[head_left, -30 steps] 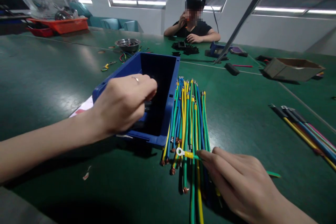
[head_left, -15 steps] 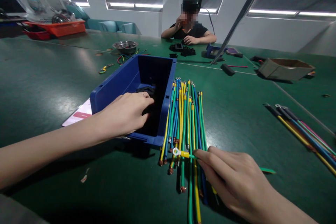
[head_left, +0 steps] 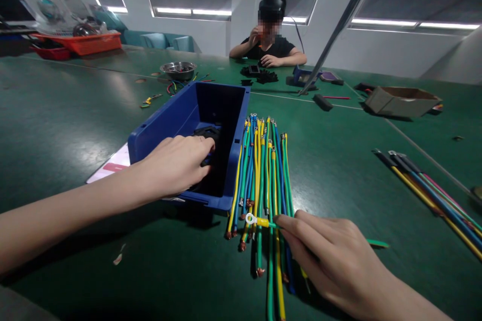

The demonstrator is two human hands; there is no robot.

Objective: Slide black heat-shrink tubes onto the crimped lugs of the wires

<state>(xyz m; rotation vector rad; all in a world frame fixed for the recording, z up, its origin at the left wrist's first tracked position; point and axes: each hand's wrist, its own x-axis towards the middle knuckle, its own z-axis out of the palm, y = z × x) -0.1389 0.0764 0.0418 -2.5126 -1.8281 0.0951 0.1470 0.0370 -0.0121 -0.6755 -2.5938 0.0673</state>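
Note:
My left hand (head_left: 184,163) reaches over the near edge of a blue plastic bin (head_left: 158,125), its bent fingers among black parts (head_left: 207,133) inside. The fingertips are hidden, so whether it grips one does not show. My right hand (head_left: 331,248) is closed, thumb and finger pinching a green wire (head_left: 272,224) just behind its yellow-sleeved ring terminal (head_left: 256,220). The ring points left; the wire's tail comes out right of the hand. Beneath it lies a row of yellow, green and blue cables (head_left: 259,175) with metal lugs at the far ends and bare copper at several near ends.
More cables (head_left: 433,185) lie at the right, near an open cardboard box (head_left: 402,102). A metal bowl (head_left: 178,70) stands behind the bin, and an orange basket (head_left: 94,42) far left. Across the green table (head_left: 75,110) sits a person (head_left: 276,50) beside black parts. A slanted metal pole (head_left: 337,30) rises from the table.
My left hand has drawn back slightly to the left inside the bin, its fingers lower among the black parts. The right hand keeps its pinch on the wire. The view has shifted slightly.

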